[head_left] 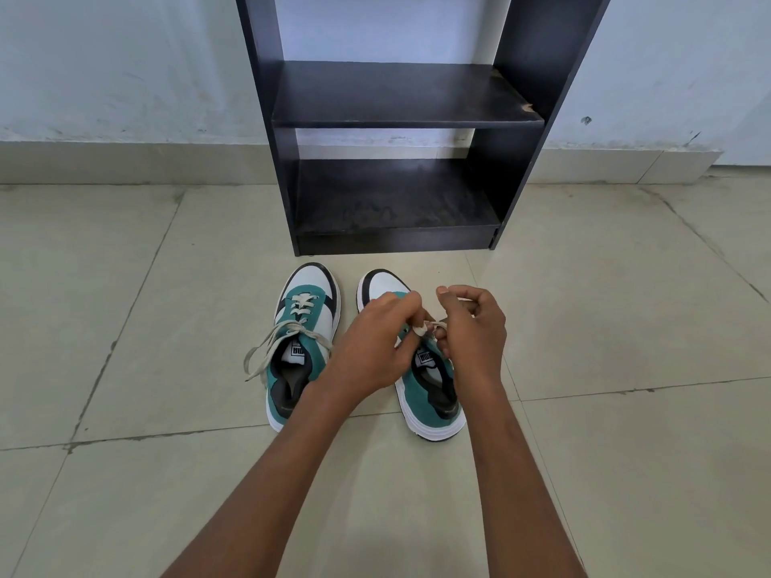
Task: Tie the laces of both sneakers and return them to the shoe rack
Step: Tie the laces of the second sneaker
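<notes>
Teal-and-white suede sneaker [303, 344], just left of left hand [375, 348], laces loose. Both hands pinching off-white flat lace [429, 327] over second matching sneaker [432, 390] directly beneath; right hand [471, 327] opposite. Long axes toward black wooden shoe rack [396, 118] beyond hands.

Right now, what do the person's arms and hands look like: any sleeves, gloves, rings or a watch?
Both forearms are bare up to the frame edge, no sleeves showing. The left hand and right hand are ungloved, with no rings, watch or bands visible; the fingers have short nails.
</notes>
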